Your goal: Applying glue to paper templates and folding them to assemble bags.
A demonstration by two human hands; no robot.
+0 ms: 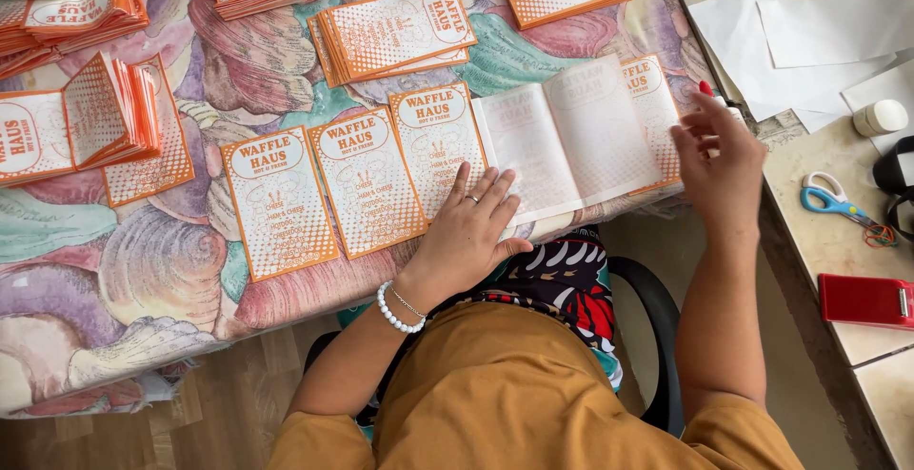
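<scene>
Cloth in a shell pattern of pink, teal and cream covers the bench (143, 270), and orange-and-white printed leaflets lie over most of it: stacks (395, 32) along the far side, a fanned heap (105, 113) at the left, and three single leaflets (367, 180) laid side by side near the front edge. Just right of these, one leaflet lies opened out (571, 137), its pale inner side up, over another orange one. The person sits in a mustard top, left hand (471, 232) pressed flat with fingers spread on the lower left corner of the opened leaflet, a pearl bracelet at the wrist. Their right hand (719, 160) hovers at the leaflet's right edge, fingers loosely curled; whether it pinches the paper I cannot tell. On the side counter lie white sheets (809, 32), a red stapler (866, 300), blue-handled scissors (830, 201) and a small white jar (881, 118).
</scene>
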